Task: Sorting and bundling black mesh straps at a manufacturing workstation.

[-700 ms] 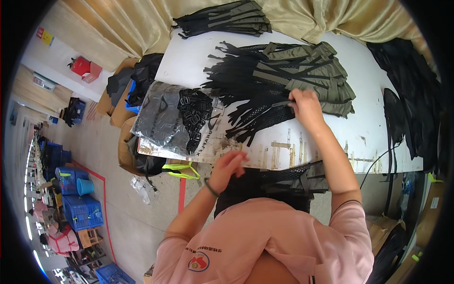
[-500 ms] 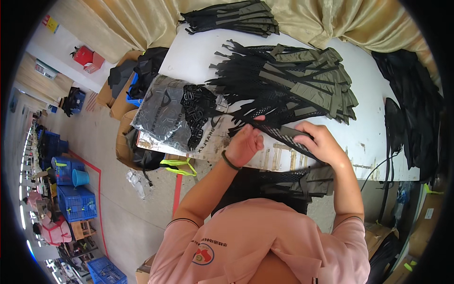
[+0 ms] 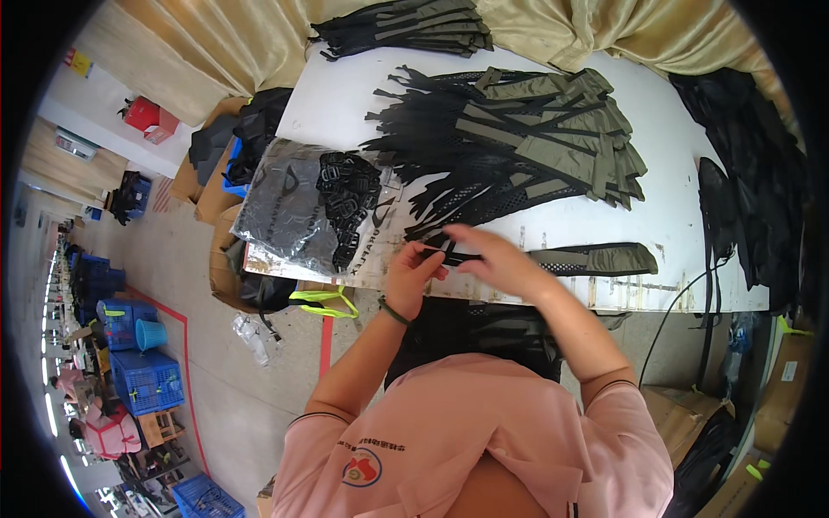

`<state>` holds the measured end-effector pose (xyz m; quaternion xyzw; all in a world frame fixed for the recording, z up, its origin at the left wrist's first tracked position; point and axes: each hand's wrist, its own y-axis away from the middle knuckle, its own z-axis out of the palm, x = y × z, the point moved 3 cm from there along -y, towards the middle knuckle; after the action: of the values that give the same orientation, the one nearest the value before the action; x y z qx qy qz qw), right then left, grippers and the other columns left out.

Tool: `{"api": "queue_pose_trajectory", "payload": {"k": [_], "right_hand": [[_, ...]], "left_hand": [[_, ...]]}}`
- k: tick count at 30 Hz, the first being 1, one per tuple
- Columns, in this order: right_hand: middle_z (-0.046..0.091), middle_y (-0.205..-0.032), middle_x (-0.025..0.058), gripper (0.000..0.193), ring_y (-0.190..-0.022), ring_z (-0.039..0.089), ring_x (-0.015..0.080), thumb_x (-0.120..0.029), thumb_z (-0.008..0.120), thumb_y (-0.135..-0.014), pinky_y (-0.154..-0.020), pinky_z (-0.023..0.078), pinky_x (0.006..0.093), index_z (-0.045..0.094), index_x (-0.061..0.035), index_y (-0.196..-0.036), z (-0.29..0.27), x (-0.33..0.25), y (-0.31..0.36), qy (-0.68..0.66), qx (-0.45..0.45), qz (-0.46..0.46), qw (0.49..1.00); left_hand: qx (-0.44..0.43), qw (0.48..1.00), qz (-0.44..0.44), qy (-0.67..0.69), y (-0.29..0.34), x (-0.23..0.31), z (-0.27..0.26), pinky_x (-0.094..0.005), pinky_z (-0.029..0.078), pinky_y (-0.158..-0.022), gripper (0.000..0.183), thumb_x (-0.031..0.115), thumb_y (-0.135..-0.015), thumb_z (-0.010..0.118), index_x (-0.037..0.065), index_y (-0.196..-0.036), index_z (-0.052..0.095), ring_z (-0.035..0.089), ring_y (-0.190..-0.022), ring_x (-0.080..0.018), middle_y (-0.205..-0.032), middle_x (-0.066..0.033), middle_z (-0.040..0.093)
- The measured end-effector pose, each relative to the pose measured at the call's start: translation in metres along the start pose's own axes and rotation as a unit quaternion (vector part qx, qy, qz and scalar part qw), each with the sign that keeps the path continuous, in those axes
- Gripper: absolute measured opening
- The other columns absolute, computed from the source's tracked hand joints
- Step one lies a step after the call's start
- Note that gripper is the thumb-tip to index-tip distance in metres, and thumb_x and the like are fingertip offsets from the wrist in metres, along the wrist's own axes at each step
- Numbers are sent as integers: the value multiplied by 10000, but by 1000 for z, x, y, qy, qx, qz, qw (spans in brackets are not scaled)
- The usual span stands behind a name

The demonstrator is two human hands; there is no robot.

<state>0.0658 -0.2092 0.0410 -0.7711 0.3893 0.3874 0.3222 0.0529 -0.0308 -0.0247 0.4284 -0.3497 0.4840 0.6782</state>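
A padded strap (image 3: 609, 259), olive fabric and black mesh with black webbing at its narrow end, lies along the table's near edge. That narrow end is at my hands. My left hand (image 3: 411, 278) pinches the black webbing between thumb and fingers. Over the same end reaches my right hand (image 3: 505, 266), its thumb and forefinger on either side of the webbing; part of its grip is hidden. Just beyond lies a fanned pile of similar straps (image 3: 535, 129). Left of it, a clear plastic bag (image 3: 289, 203) holds black plastic buckles (image 3: 345, 207).
Another bundle of straps (image 3: 406, 26) lies at the table's far edge, by gold curtains (image 3: 570, 30). Black fabric pieces (image 3: 743, 173) hang over the right side. Cardboard boxes (image 3: 226, 246) stand left of the table (image 3: 673, 233). Blue crates (image 3: 147, 380) sit farther left.
The strap that was held up slantwise in both hands now lies flat along the near edge. My right hand has moved left from its wide part to the webbing end.
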Motion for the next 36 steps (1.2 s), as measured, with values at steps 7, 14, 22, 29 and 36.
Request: {"api": "queue_pose_trajectory", "payload": {"k": [7, 14, 22, 29, 36], "right_hand": [[630, -894, 148, 286, -878, 607, 266, -104, 587, -844, -757, 461, 331, 581, -14, -1115, 58, 43, -10, -81, -51, 107, 990], [602, -813, 109, 236, -783, 577, 250, -145, 600, -848, -708, 455, 322, 634, -41, -1057, 67, 47, -11, -36, -31, 42, 998], [651, -778, 50, 205, -650, 563, 119, -101, 624, -825, -608, 458, 245, 669, -23, -1009, 67, 60, -15, -235, -56, 196, 950], [645, -771, 28, 181, -640, 546, 72, -105, 606, -851, -598, 458, 218, 636, -1, -996, 69, 61, -15, -265, -44, 180, 946], [617, -757, 5, 182, -658, 534, 69, -151, 598, -875, -588, 436, 213, 620, 0, -974, 52, 31, -14, -317, -9, 158, 935]], "left_hand": [[134, 791, 236, -548, -23, 77, -86, -331, 484, -664, 212, 114, -747, 714, 42, -924, 623, 600, -750, -255, -823, -115, 607], [96, 715, 145, -677, -37, 87, -138, -397, 475, -722, 391, 169, -611, 809, 50, -930, 617, 578, -831, -334, -910, -145, 575], [92, 691, 113, -708, -49, 86, -139, -411, 466, -729, 480, 215, -588, 834, 17, -932, 564, 567, -847, -369, -916, -169, 573], [99, 746, 67, -655, -52, 90, -145, -299, 459, -576, 332, 133, -689, 790, 21, -878, 541, 569, -617, -182, -691, -58, 574], [-6, 1000, -18, 3, -5, 60, -55, -263, 490, -610, 64, 62, -878, 583, 43, -939, 593, 602, -644, -138, -775, -37, 635]]}}
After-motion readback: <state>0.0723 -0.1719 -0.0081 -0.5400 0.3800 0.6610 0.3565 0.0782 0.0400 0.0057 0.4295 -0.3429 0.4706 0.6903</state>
